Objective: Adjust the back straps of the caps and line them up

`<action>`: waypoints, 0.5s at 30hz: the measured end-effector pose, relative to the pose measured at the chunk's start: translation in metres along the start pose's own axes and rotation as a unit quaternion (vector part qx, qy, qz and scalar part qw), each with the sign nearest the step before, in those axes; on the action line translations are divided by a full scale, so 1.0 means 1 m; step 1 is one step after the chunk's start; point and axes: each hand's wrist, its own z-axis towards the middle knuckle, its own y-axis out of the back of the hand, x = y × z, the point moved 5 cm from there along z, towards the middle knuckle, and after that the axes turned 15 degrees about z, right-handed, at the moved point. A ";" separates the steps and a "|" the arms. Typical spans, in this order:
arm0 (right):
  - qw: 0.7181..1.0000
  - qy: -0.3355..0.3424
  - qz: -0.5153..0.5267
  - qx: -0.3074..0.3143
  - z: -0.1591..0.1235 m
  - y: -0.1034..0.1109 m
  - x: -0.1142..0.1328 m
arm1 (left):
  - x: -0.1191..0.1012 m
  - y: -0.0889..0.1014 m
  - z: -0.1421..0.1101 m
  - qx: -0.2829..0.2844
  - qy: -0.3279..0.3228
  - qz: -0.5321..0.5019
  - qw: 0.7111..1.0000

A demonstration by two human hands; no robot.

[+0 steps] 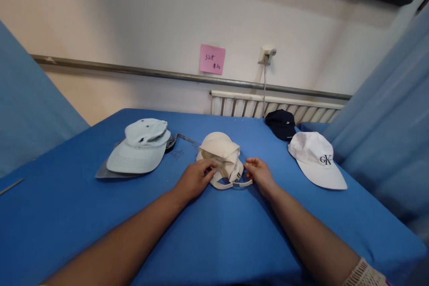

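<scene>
A beige baseball cap (pixel 219 145) lies in the middle of the blue-covered table, with its back opening and inside facing me and its brim mostly hidden. Its adjustable back strap (pixel 226 185) curves along the near side, passing through a small buckle. My left hand (pixel 196 179) is closed on the left edge of the back opening, thumb and fingers bent at the fabric. At the cap's right side, my right hand (pixel 261 175) has its fingertips pinched together by the strap's loose end; the exact contact is hard to make out.
A pale blue cap (pixel 144 143) rests on a grey cap (pixel 112 170) at left. To the right are a white cap (pixel 313 156) with dark letters and a navy cap (pixel 280 123). Behind the table (pixel 214 237) stand a radiator (pixel 239 106) and a wall rail (pixel 161 72).
</scene>
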 end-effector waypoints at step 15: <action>0.985 0.079 -0.098 0.116 0.001 -0.007 0.001 | -0.021 -0.017 0.007 0.095 -0.027 0.185 0.978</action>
